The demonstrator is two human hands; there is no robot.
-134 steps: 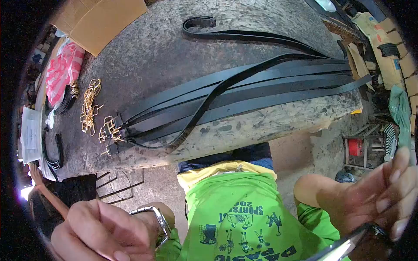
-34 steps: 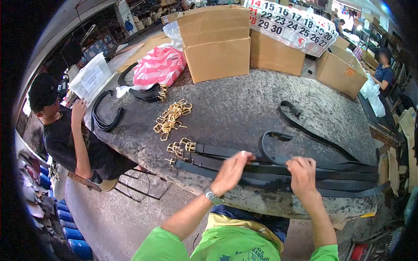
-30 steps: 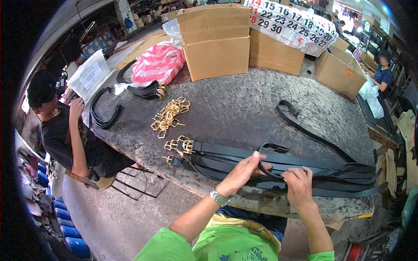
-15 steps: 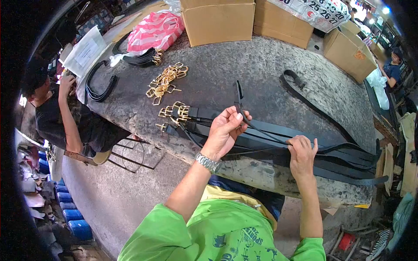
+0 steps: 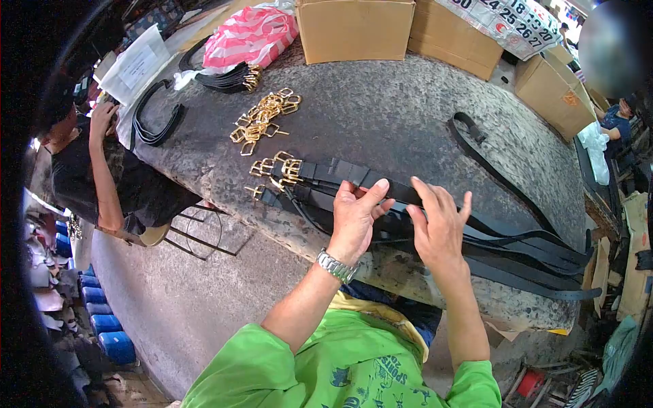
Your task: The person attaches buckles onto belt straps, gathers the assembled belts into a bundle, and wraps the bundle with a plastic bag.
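My left hand, with a metal watch on the wrist, is closed on a black belt strap, thumb on top. The strap's end sticks out to the left of the fingers. Close by on the right, my right hand has its fingers spread over the strap; whether they touch it I cannot tell. Beneath both hands lies a bundle of black belts, running toward the right edge of the table. Gold buckles are fitted at the bundle's left end.
Loose gold buckle frames lie in a pile beyond the belts. Another belt curves across the table. Cardboard boxes and a pink-striped bag stand along the back. A person in black sits at the left.
The strap has turned from upright to lying flatter, pointing left. My right hand has moved left toward my left hand, and its fingers have opened.
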